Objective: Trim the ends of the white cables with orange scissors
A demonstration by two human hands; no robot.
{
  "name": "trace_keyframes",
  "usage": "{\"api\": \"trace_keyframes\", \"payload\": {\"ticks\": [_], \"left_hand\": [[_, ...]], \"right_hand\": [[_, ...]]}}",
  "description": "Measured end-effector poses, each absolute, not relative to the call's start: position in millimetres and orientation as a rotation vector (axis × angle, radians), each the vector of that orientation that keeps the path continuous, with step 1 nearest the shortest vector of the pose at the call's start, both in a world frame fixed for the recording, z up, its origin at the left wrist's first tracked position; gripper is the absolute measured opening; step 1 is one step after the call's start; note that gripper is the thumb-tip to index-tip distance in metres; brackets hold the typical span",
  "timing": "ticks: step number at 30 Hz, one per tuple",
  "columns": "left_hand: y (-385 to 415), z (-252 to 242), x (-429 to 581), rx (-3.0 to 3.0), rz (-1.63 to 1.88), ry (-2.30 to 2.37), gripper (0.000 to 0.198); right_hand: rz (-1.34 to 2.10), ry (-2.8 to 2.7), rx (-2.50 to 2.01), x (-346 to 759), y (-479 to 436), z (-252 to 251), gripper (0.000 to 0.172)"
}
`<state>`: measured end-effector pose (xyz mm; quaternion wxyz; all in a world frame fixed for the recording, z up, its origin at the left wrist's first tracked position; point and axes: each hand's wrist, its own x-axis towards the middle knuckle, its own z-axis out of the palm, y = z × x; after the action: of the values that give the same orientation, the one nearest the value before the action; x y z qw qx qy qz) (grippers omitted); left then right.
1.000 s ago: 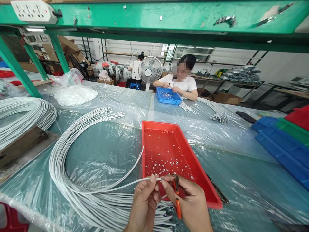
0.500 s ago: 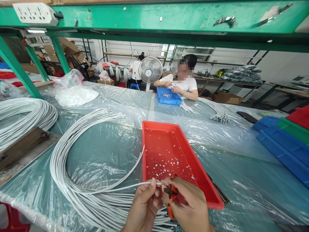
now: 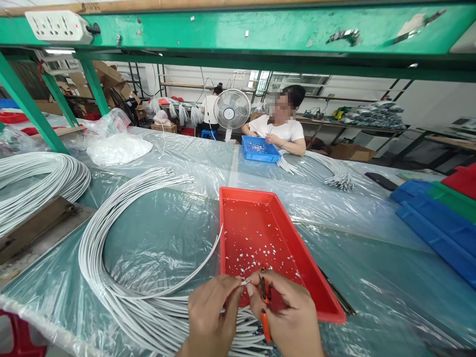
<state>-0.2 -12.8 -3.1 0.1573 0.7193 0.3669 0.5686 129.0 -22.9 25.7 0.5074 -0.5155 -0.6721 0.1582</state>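
Observation:
Just over the near edge of the red tray (image 3: 308, 277), my left hand (image 3: 211, 310) is closed on a white cable (image 3: 245, 282), its stripped-looking tip poking out past the fingers. My right hand (image 3: 293, 312) meets it there, thumb and forefinger pinched at that tip. Cutting pliers with orange handles (image 3: 265, 325) lie in the right palm, their dark jaws pointing up. Small white scraps are scattered over the tray bottom. Left of my hands curves a big bundle of white cables (image 3: 92, 248); some of its ends pass beneath my wrists.
Another cable coil (image 3: 70, 173) and a brown metal block (image 3: 37, 228) are at the left. Stacked bins (image 3: 439, 218) stand at the right; a dark metal tool (image 3: 344, 300) lies beside the tray. Across the table a co-worker (image 3: 286, 129) sits at a blue tray (image 3: 262, 157).
My left hand has rolled over, so its back now faces up and the cable length behind it is hidden. My right hand stays close by with the pliers. The co-worker's hands have moved apart.

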Motion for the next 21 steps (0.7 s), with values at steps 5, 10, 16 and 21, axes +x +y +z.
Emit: {"api": "trace_keyframes", "payload": {"ticks": [5,10,16,21], "left_hand": [[-13.7,3.8,-0.5,1.853,1.411,1.105,0.015],[-17.2,11.7,0.5,1.431,1.205,1.151,0.021],[-12.0,15.0,-3.0,1.103,1.077,1.062,0.029],[-9.1,17.6,-4.6,1.043,1.075,1.057,0.027]], "right_hand": [[0.401,-1.633,-1.269,128.2,-20.7,24.7,0.009],[0.420,-1.595,-1.326,127.4,-15.3,23.0,0.014],[0.401,-1.586,-1.292,137.6,-13.2,14.7,0.007],[0.348,-1.575,-1.417,152.8,-7.5,7.0,0.024]]}}
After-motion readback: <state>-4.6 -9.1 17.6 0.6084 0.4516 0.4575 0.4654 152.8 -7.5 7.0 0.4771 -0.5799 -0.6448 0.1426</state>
